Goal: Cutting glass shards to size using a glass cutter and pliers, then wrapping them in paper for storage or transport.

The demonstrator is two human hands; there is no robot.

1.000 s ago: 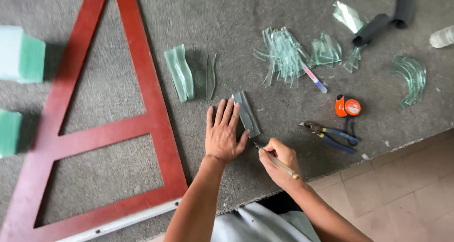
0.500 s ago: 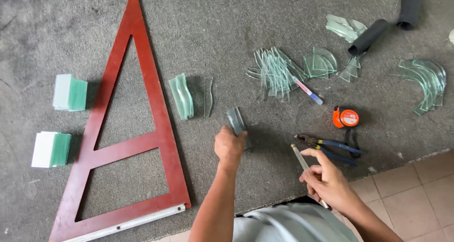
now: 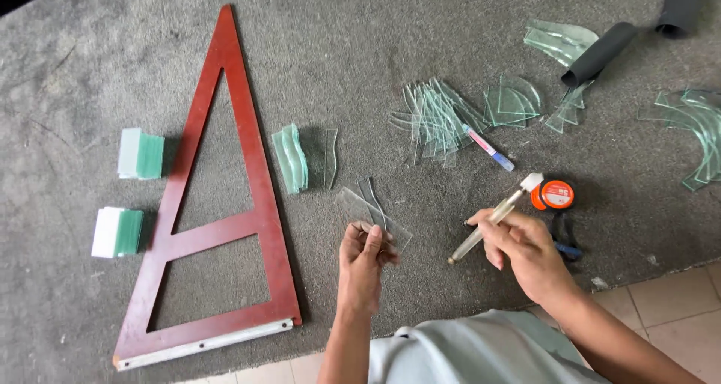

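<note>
Grey carpeted desk (image 3: 150,69): left hand (image 3: 362,260), fingers pinched on a clear glass strip (image 3: 372,213) raised near the front edge; right hand (image 3: 522,250) grips a glass cutter (image 3: 492,219), bare carpet between.

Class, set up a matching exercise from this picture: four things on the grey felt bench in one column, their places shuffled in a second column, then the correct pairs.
1. red wooden triangle frame
2. round orange tape measure
3. clear flat glass strip
4. slim pale glass cutter

A. in the right hand
B. left of the hands
C. in the left hand
D. beyond the right hand

Pairs: 1-B, 2-D, 3-C, 4-A
</note>
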